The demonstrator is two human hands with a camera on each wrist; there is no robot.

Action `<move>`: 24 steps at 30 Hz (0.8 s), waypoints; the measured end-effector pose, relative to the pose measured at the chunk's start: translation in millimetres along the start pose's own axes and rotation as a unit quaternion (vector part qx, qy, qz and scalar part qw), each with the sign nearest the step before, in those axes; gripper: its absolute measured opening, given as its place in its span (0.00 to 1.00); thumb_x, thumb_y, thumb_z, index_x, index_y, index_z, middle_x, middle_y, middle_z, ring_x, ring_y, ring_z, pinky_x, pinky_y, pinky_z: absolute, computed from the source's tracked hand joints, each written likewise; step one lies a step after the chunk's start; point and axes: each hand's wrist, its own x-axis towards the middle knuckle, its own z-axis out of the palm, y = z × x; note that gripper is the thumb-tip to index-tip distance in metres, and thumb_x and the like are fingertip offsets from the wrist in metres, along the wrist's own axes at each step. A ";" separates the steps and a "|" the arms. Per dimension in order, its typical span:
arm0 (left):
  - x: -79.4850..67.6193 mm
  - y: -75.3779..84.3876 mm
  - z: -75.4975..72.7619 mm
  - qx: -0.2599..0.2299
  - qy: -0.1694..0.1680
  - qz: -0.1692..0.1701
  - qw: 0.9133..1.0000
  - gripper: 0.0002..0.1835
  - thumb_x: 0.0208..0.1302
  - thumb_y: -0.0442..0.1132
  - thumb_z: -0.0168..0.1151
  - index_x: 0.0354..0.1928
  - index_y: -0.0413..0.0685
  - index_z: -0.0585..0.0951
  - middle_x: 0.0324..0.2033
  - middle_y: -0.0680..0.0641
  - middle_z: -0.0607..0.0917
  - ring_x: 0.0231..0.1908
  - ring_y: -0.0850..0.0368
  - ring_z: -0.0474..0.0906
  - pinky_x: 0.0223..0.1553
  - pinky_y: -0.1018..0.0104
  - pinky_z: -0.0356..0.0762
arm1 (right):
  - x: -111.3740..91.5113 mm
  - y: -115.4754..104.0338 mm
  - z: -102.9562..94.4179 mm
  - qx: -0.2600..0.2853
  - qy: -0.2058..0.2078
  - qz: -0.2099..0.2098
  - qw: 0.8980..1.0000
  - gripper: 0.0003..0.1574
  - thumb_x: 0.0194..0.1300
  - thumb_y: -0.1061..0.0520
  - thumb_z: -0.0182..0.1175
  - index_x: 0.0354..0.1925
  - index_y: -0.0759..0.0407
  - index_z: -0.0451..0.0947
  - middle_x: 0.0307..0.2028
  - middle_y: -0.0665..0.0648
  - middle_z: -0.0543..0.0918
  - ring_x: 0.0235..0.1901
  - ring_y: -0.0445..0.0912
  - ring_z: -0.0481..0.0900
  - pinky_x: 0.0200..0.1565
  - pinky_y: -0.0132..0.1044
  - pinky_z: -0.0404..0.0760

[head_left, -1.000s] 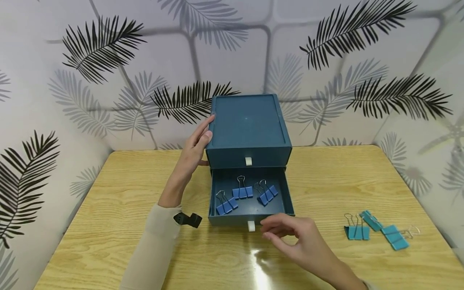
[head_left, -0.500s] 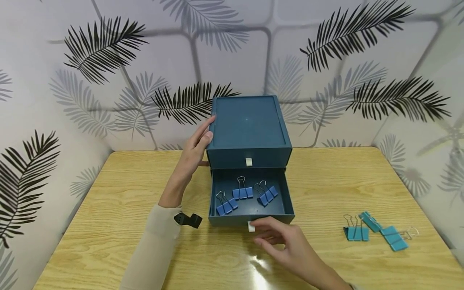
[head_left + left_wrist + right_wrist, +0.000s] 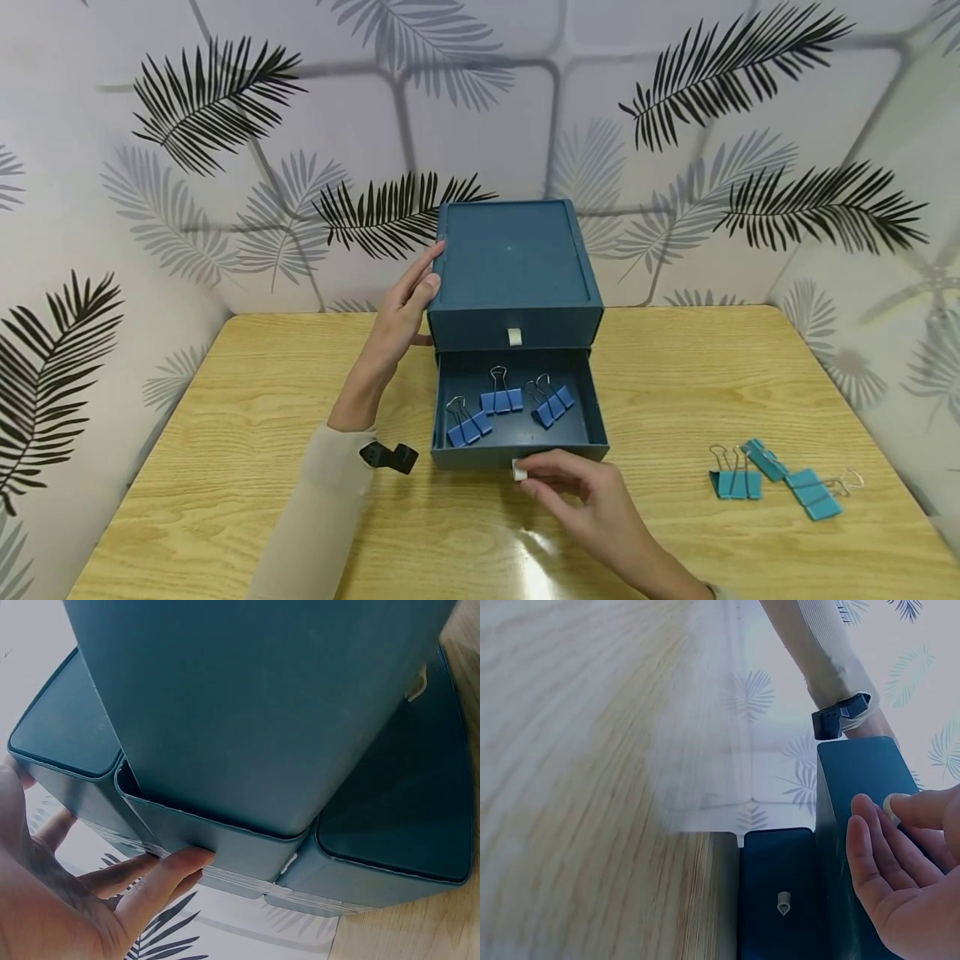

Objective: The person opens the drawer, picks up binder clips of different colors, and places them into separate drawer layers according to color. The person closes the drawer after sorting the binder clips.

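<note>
A dark blue drawer cabinet (image 3: 512,250) stands at the back of the table with one drawer (image 3: 444,457) pulled out below the top one. Inside that drawer lie three blue binder clips (image 3: 501,400). My left hand (image 3: 390,325) rests against the cabinet's left side, its fingers extended; in the left wrist view the fingertips (image 3: 196,857) touch the casing beside the pulled-out drawer. My right hand (image 3: 588,504) pinches the white pull tab (image 3: 519,470) of this drawer between thumb and fingers, as the right wrist view also shows.
Three teal binder clips (image 3: 738,483) lie on the wooden table (image 3: 262,400) to the right. A shut drawer with its own white tab (image 3: 784,900) sits below the pulled-out one. Behind the table rises a leaf-patterned wall (image 3: 480,133).
My right hand has moved left along the drawer front to the white pull tab and taken hold of it. The left hand, drawer and clips look the same.
</note>
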 end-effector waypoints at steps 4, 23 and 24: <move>-0.9 1.1 -0.3 0.000 -0.001 0.002 1.000 0.26 0.80 0.58 0.47 0.77 0.80 0.63 0.79 0.58 0.57 0.76 0.45 0.57 0.45 0.25 0.77 | 2.2 0.5 1.5 -0.003 0.011 0.005 1.000 0.09 0.67 0.62 0.69 0.46 0.55 0.87 0.43 0.50 0.90 0.40 0.49 0.90 0.44 0.39 0.87; -1.7 2.3 -0.1 -0.009 -0.006 -0.004 1.000 0.27 0.80 0.58 0.47 0.77 0.80 0.62 0.79 0.57 0.56 0.76 0.47 0.57 0.46 0.26 0.77 | 22.2 4.9 -0.1 -0.012 0.044 -0.005 0.999 0.09 0.66 0.61 0.71 0.45 0.54 0.88 0.43 0.49 0.90 0.41 0.45 0.89 0.46 0.42 0.87; -1.8 2.4 -0.2 -0.010 -0.006 -0.004 1.000 0.27 0.80 0.58 0.47 0.77 0.80 0.62 0.79 0.57 0.56 0.76 0.47 0.57 0.46 0.26 0.77 | 23.9 5.8 -0.3 -0.011 0.046 -0.009 0.999 0.09 0.66 0.61 0.71 0.45 0.55 0.88 0.43 0.50 0.90 0.41 0.45 0.89 0.46 0.41 0.87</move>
